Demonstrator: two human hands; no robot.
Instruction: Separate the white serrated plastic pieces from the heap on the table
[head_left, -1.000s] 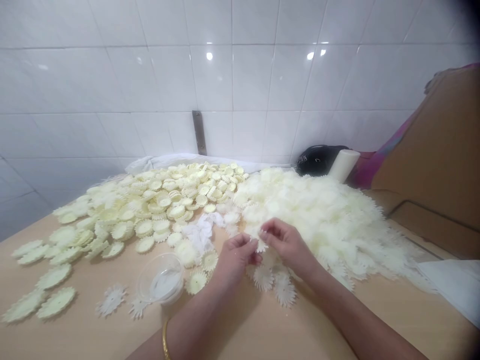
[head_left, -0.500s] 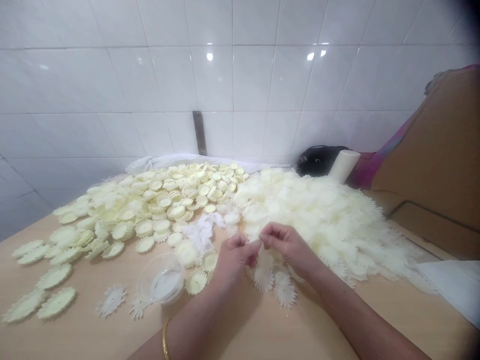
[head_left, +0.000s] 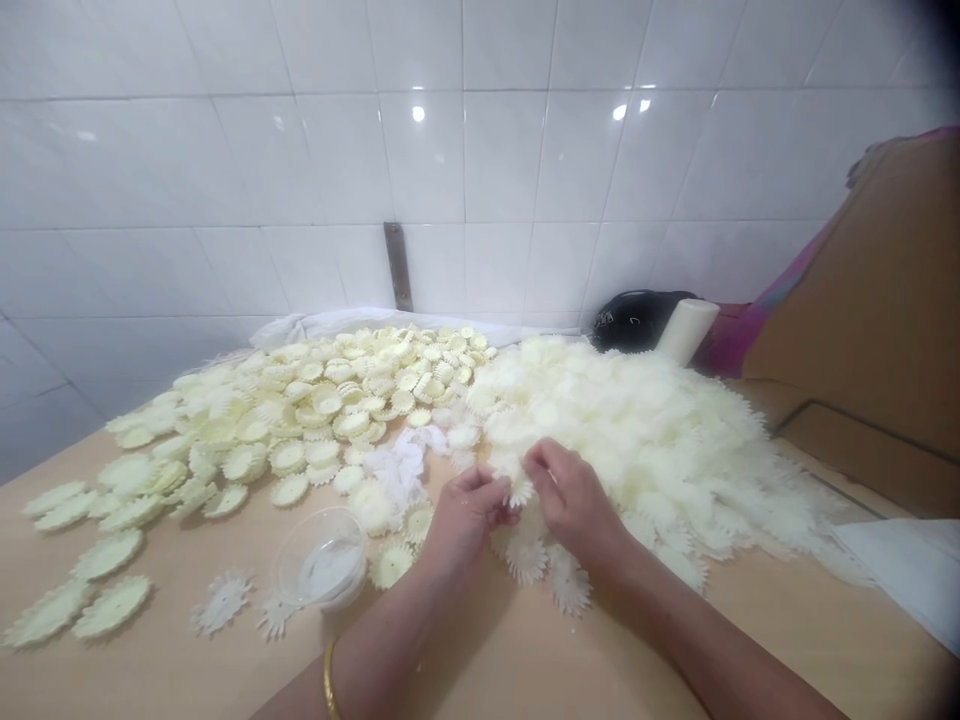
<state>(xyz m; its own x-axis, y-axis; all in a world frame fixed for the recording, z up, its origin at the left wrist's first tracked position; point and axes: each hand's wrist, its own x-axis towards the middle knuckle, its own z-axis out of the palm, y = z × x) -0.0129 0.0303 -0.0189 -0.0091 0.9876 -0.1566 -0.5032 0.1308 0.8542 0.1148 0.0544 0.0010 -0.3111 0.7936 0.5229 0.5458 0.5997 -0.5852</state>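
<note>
My left hand [head_left: 463, 517] and my right hand [head_left: 571, 497] meet at the near edge of a big heap of loose white toothed petal discs [head_left: 637, 440]. Both pinch one small white toothed disc [head_left: 519, 491] between their fingertips. Just below the hands lie a few single white discs [head_left: 526, 558] flat on the tan table [head_left: 480, 660]. A gold bangle [head_left: 328, 680] circles my left wrist. To the left spreads a pile of stacked pale yellow discs [head_left: 322, 400].
A small clear plastic cup [head_left: 322, 560] stands left of my left hand. Crumpled white bits [head_left: 401, 462] lie between the piles. A black object [head_left: 634, 318] and a white cylinder [head_left: 686, 330] sit by the tiled wall; a cardboard box [head_left: 877, 310] rises at right.
Both hands stayed at the heap's edge. The right hand dipped lower and turned over the disc, and the pinched disc shows again between the fingertips.
</note>
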